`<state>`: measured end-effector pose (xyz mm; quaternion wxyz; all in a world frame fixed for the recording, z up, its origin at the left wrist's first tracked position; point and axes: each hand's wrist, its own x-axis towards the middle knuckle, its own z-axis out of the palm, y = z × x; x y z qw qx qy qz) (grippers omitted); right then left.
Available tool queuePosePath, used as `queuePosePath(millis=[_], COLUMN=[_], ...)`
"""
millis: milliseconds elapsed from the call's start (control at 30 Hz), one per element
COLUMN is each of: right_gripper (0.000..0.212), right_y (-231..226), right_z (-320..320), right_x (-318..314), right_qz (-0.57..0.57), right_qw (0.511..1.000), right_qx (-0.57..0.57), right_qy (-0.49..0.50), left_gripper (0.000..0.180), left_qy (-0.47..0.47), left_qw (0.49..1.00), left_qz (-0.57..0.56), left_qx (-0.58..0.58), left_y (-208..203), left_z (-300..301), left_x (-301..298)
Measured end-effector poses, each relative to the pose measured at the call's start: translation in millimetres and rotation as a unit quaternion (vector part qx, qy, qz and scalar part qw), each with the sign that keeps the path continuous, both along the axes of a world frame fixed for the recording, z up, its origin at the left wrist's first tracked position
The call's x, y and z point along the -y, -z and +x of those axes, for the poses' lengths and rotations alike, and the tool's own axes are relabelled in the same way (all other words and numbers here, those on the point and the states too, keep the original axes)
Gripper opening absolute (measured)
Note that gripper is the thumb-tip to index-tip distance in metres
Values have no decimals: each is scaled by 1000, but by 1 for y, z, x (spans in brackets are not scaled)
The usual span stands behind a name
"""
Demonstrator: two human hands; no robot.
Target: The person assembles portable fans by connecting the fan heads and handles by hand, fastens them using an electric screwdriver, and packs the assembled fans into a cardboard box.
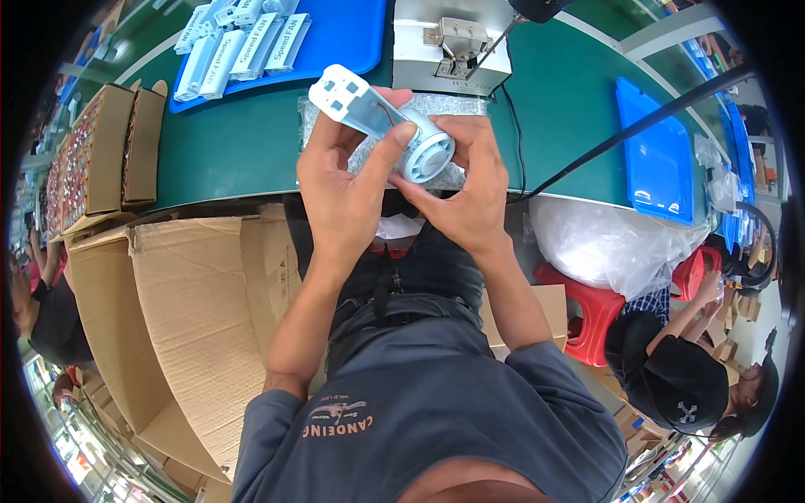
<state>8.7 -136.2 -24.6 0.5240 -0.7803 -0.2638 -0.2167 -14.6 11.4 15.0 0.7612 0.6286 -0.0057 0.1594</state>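
Note:
A pale blue handheld fan (pixel 430 156) is held up in front of me, above the near edge of the green table. Its round grilled head points to the lower right, while the open handle shell reaches to the upper left, with a thin reddish wire inside. My left hand (pixel 344 189) is closed around the handle, its thumb by the joint with the head. Fingers of my right hand (pixel 470 180) wrap the round head from the right side, the thumb underneath. Bubble wrap (pixel 457 105) lies on the table behind both hands.
Several pale blue fan casings lie in a blue tray (pixel 356 59) at the back left. Behind the hands stands a metal machine (pixel 411 71) with a cable. Another blue tray (pixel 654 159) is to the right; cardboard boxes (pixel 193 310) stand left. A co-worker (pixel 671 369) sits right.

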Motion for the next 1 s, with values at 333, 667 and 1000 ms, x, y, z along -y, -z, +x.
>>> queuePosePath(millis=[333,667,1000], right_gripper=[70,70,38], right_y=[21,29,-61], right_z=[2,8,-9], right_x=[-3,-7,33], right_qz=[18,73,-151], right_qw=[1000,997,988], right_qx=[-11,-27,-7], right_qy=[13,21,-13], left_gripper=[53,56,65], left_qy=[-11,-86,-44], left_qw=[998,991,961], left_qz=[65,105,273], left_qx=[20,23,30], left_y=[22,27,35], left_z=[-3,2,4], left_x=[13,26,17])
